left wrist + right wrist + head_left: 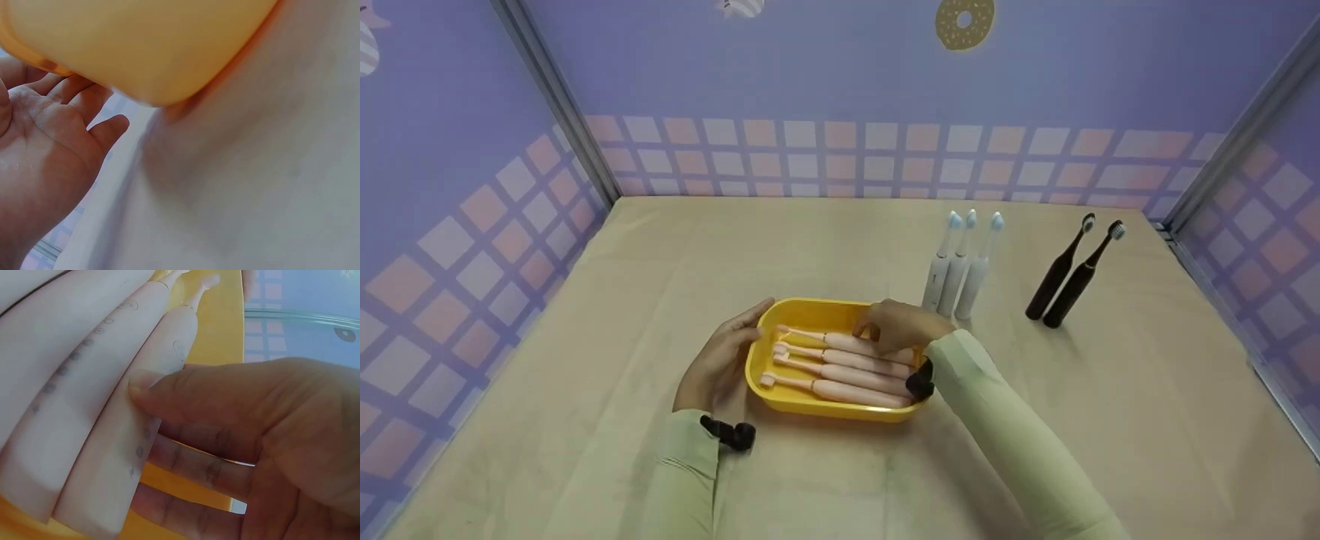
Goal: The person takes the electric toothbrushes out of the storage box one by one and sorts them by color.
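Several pink electric toothbrushes (859,391) lie side by side in a yellow plastic tray (832,409), heads to the left. My left hand (720,352) holds the tray at its left end, thumb by the rim. In the left wrist view its fingers reach behind the tray wall (152,50). My right hand (911,326) is inside the tray at the right, over the farthest toothbrush (847,343). The right wrist view has the thumb (149,388) on this toothbrush's handle (107,461) and the other fingers along its far side, pinching it.
Behind the right hand, three white electric toothbrushes (975,277) stand upright on the beige table (682,255). Farther right stand two black ones (1069,292). Purple patterned panels (840,82) wall the table at the back and both sides.
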`<control>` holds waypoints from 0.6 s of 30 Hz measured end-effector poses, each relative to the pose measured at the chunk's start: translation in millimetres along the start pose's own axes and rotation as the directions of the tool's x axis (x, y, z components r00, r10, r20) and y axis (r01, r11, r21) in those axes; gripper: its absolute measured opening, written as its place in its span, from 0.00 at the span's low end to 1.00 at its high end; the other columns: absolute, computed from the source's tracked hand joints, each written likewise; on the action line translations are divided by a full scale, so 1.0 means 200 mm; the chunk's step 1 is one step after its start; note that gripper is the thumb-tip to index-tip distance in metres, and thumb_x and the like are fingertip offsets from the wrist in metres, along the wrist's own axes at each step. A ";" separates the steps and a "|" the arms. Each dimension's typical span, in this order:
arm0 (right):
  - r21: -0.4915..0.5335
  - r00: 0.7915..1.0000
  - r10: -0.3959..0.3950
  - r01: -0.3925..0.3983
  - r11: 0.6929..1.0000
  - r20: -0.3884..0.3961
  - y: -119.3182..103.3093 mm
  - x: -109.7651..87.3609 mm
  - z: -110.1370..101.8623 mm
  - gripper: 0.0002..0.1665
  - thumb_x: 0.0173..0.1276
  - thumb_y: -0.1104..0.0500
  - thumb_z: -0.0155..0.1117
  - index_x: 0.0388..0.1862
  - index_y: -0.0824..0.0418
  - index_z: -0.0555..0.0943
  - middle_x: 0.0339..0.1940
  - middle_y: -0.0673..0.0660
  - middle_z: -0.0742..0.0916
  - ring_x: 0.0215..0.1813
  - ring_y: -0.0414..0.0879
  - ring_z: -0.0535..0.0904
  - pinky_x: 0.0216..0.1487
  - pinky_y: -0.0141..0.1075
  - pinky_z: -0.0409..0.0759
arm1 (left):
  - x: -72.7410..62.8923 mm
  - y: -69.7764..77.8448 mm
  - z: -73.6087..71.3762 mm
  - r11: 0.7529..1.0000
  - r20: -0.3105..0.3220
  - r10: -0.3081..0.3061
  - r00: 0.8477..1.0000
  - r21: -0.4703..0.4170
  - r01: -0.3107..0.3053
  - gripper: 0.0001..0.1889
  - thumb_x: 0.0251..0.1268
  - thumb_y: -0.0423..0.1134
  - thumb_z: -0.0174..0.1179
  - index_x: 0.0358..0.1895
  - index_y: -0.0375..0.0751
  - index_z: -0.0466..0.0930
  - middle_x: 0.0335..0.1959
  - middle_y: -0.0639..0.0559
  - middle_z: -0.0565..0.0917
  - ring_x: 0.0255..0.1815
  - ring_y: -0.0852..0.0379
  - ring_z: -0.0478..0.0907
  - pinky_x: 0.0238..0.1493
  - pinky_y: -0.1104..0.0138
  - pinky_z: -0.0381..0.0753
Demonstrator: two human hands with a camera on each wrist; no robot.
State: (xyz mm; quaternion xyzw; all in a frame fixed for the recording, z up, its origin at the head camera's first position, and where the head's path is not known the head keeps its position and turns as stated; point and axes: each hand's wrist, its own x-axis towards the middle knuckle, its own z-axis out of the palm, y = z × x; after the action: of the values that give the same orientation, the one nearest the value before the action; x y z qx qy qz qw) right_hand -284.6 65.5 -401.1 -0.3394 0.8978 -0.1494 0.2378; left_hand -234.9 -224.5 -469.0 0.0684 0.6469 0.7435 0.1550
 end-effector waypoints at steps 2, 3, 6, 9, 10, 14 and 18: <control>0.010 1.000 -0.003 0.003 1.000 -0.007 0.00 -0.01 0.00 0.27 0.59 0.72 0.60 0.59 0.59 0.81 0.47 0.58 0.86 0.43 0.46 0.78 0.47 0.39 0.82 | 0.00 0.00 0.00 1.000 -0.007 -0.007 1.000 0.005 0.007 0.30 0.72 0.29 0.39 0.77 0.46 0.52 0.78 0.51 0.54 0.77 0.52 0.54 0.72 0.61 0.63; 0.014 1.000 -0.007 0.007 1.000 -0.011 0.00 -0.01 0.00 0.27 0.59 0.72 0.60 0.58 0.59 0.81 0.47 0.58 0.86 0.43 0.46 0.78 0.47 0.39 0.82 | 0.00 0.00 0.00 1.000 -0.013 -0.013 1.000 0.007 0.013 0.30 0.72 0.30 0.39 0.77 0.47 0.53 0.78 0.52 0.54 0.76 0.53 0.55 0.72 0.61 0.64; 0.027 1.000 -0.012 0.012 1.000 -0.021 0.00 -0.01 0.00 0.26 0.60 0.71 0.60 0.58 0.59 0.81 0.46 0.58 0.86 0.43 0.46 0.78 0.46 0.38 0.82 | 0.00 0.00 0.01 1.000 -0.022 -0.017 1.000 0.004 0.017 0.30 0.73 0.30 0.39 0.76 0.48 0.53 0.78 0.53 0.55 0.76 0.53 0.55 0.71 0.62 0.64; 0.041 1.000 -0.009 0.010 0.999 -0.030 0.00 -0.02 0.00 0.26 0.60 0.71 0.60 0.58 0.58 0.82 0.46 0.57 0.86 0.43 0.47 0.78 0.46 0.37 0.82 | 0.00 0.00 0.01 1.000 -0.027 -0.017 0.999 -0.007 0.017 0.30 0.73 0.31 0.40 0.76 0.48 0.53 0.78 0.54 0.54 0.76 0.55 0.55 0.71 0.64 0.64; 0.043 0.999 -0.010 0.011 0.999 -0.034 0.00 -0.02 0.00 0.26 0.60 0.71 0.60 0.57 0.58 0.82 0.45 0.57 0.86 0.43 0.47 0.77 0.46 0.37 0.82 | 0.00 0.00 0.01 1.000 -0.025 -0.016 1.000 -0.009 0.016 0.30 0.73 0.31 0.40 0.77 0.47 0.53 0.78 0.54 0.54 0.77 0.55 0.54 0.71 0.64 0.64; 0.041 0.998 -0.031 0.034 0.999 -0.052 0.00 -0.03 -0.01 0.25 0.60 0.71 0.60 0.57 0.59 0.82 0.44 0.56 0.86 0.41 0.46 0.76 0.44 0.36 0.81 | 0.00 0.00 0.01 1.000 -0.018 -0.013 1.000 -0.015 0.013 0.30 0.73 0.31 0.41 0.77 0.46 0.52 0.78 0.54 0.52 0.77 0.54 0.54 0.72 0.65 0.63; 0.042 0.996 -0.062 0.065 0.997 -0.066 0.00 -0.05 -0.02 0.24 0.60 0.71 0.61 0.56 0.60 0.82 0.41 0.56 0.86 0.37 0.44 0.76 0.39 0.32 0.79 | -0.01 0.01 0.01 0.999 -0.004 -0.011 1.000 -0.032 0.011 0.30 0.73 0.31 0.40 0.77 0.45 0.50 0.78 0.52 0.52 0.77 0.52 0.54 0.72 0.62 0.62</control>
State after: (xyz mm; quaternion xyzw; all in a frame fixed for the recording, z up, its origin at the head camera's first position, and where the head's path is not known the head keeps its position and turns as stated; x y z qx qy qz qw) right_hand -280.3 72.5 -395.4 -0.3574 0.8903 -0.1872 0.2113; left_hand -233.0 -222.8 -467.6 0.0610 0.6357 0.7529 0.1589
